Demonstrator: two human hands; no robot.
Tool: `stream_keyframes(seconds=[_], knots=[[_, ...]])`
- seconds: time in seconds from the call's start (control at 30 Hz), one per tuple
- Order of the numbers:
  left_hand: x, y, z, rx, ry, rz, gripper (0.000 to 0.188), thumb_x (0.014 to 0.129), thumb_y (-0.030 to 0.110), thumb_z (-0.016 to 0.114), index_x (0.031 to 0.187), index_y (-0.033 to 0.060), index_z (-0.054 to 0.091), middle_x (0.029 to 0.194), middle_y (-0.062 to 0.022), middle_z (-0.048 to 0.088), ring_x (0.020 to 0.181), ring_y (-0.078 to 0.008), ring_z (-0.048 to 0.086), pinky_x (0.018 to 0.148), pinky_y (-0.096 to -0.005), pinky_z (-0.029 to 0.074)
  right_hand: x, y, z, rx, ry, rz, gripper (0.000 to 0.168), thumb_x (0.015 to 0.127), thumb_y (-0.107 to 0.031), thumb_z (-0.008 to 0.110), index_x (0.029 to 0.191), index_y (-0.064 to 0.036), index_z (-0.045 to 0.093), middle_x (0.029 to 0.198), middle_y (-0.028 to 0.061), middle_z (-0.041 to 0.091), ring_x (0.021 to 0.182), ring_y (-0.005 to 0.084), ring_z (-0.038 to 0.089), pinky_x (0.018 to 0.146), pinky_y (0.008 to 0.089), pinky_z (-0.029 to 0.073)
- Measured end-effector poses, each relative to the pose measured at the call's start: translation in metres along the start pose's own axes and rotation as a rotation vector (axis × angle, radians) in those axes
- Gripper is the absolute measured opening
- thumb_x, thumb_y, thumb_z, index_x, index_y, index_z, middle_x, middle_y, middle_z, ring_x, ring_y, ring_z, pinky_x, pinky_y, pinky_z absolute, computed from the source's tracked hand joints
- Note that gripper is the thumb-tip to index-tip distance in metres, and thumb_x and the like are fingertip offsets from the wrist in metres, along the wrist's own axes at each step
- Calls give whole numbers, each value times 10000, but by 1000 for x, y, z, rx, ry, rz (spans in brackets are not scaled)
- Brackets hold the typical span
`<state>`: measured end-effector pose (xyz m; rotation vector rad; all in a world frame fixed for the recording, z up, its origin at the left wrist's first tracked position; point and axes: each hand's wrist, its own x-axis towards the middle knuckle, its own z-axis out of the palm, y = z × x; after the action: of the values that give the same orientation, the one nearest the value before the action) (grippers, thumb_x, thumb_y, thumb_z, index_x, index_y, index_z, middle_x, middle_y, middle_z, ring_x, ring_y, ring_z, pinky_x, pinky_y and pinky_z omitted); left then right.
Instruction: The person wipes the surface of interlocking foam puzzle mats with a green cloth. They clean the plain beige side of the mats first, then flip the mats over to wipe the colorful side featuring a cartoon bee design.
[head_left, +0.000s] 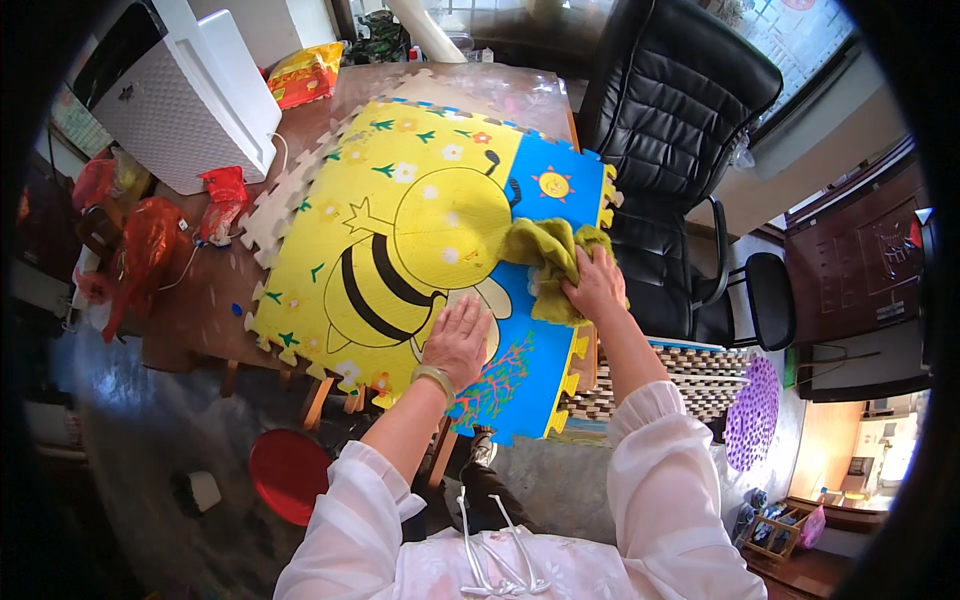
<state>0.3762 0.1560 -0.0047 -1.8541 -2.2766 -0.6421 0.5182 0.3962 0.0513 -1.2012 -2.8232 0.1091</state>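
Note:
A yellow and blue foam puzzle mat (307, 247) with a printed bee lies face up, its toothed edges overhanging the near side of a wooden table (349, 81). My left hand (457, 337) rests flat on the mat, over the bee's wing, with a bangle at the wrist. At the mat's right part, my right hand (598, 285) grips a bunched olive-green cloth (544, 247) against the blue area. The cloth's loose end spreads left over the edge of the bee's head. Another, pale toothed mat edge (259, 225) shows underneath on the left.
A black office chair (652, 202) stands close on the right, above stacked foam mats (675, 379). On the table's left are a white appliance (195, 112), red plastic bags (150, 240) and a yellow-red packet (306, 75). A red round stool (289, 476) stands below. A purple mat (752, 412) is at right.

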Motion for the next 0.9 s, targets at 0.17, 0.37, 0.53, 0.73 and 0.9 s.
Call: stream_keyframes(seconds=[0.17, 0.37, 0.53, 0.73, 0.9], knots=[[-2, -3, -1, -20, 8, 86, 413, 904, 219, 569, 1302, 112, 590, 1450, -127, 494, 1360, -281, 441, 1122, -437, 313, -36, 2, 3, -4, 59, 84, 695, 766, -357, 750, 1368, -107, 511, 1255, 152, 503, 1161, 334, 512, 975, 452, 434], [-9, -34, -28, -30, -62, 198, 412, 897, 213, 574, 1299, 125, 593, 1429, -106, 513, 1371, -272, 432, 1133, -454, 305, -60, -27, 6, -106, 4, 152, 711, 762, -405, 731, 1350, -62, 526, 1218, 170, 522, 1096, 342, 544, 896, 464, 463], [-26, -79, -60, 21, -126, 212, 416, 872, 190, 598, 1282, 122, 604, 1405, -111, 534, 1364, -284, 442, 1127, -477, 314, -82, -81, 3, -59, -116, 98, 684, 775, -385, 718, 1302, 6, 525, 1182, 191, 539, 1003, 356, 593, 772, 447, 537], [-30, -82, -59, -3, -128, -1, 431, 815, 124, 655, 1237, 52, 601, 1415, -180, 492, 1373, -334, 399, 1133, -477, 301, -118, -139, 4, 16, -280, -40, 703, 742, -310, 757, 1315, -14, 475, 1109, 178, 535, 923, 340, 621, 691, 417, 564], [-17, -47, -35, -36, -62, -110, 464, 862, 176, 635, 1301, 47, 558, 1450, -168, 464, 1381, -327, 391, 1139, -477, 287, -106, -110, -38, 271, -109, 63, 782, 736, -129, 695, 1461, -218, 416, 1238, 179, 522, 1006, 390, 602, 799, 449, 541]])
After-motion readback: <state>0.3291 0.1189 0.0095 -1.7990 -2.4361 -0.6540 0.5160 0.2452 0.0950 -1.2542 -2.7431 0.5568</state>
